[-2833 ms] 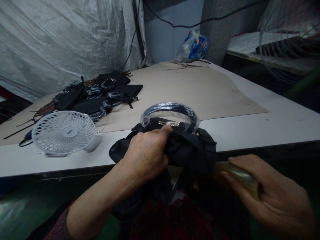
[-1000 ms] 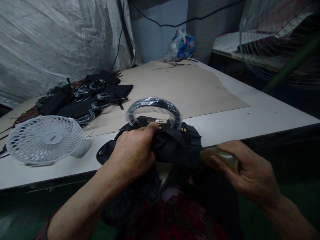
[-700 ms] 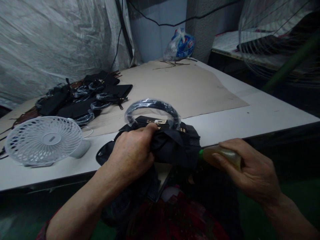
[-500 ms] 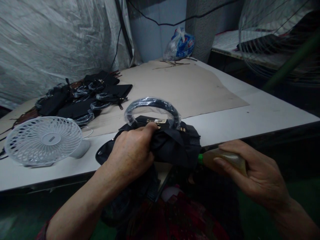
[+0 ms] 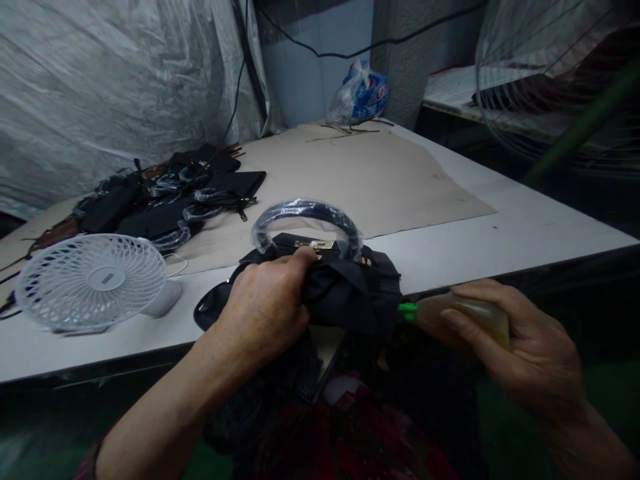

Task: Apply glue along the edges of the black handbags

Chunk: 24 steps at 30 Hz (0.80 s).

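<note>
"What was at the white table (image 5: 530, 230)?"
"A black handbag (image 5: 345, 293) at the near edge, the left hand (image 5: 267, 293) clamped on it."
"And the right hand (image 5: 530, 347)?"
"It gripped a squeeze bottle (image 5: 437, 317), green nozzle (image 5: 408, 312) at the handbag's end."

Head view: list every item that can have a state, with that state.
black bag: held at the table edge
handle: upright, film-wrapped
clasp: fastened or not, cannot tell
left hand: closed on black bag
bottle: sideways, green tip by black bag
right hand: closed around bottle
white fan: standing; running or not, unclear
piled bags: loosely heaped
plastic bag: gathered at top
</note>
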Each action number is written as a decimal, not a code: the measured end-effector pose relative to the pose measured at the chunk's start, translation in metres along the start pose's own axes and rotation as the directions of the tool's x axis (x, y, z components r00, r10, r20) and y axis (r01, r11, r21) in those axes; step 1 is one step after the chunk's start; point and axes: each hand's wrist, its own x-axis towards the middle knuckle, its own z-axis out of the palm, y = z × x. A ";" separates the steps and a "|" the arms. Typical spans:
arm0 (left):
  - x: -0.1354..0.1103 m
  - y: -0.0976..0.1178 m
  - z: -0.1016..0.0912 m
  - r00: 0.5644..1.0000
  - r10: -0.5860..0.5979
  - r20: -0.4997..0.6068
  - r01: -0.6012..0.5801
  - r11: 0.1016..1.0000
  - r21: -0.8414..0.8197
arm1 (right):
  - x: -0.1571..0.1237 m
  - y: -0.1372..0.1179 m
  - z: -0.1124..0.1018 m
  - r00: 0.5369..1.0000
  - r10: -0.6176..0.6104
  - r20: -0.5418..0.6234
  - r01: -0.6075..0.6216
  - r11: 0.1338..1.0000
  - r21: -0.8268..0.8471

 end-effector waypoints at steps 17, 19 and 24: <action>-0.005 0.001 0.004 1.000 0.009 -0.003 -0.010 0.997 -0.075 | -0.004 -0.033 -0.010 0.966 -0.218 0.138 0.191 0.964 0.186; -0.005 0.001 0.004 1.000 0.019 -0.001 -0.019 0.996 -0.086 | -0.005 -0.035 -0.011 0.968 -0.209 0.138 0.176 0.959 0.221; -0.007 0.002 0.005 0.999 0.032 -0.021 -0.034 0.995 -0.089 | -0.009 -0.033 -0.007 0.984 -0.124 0.128 0.108 0.986 0.125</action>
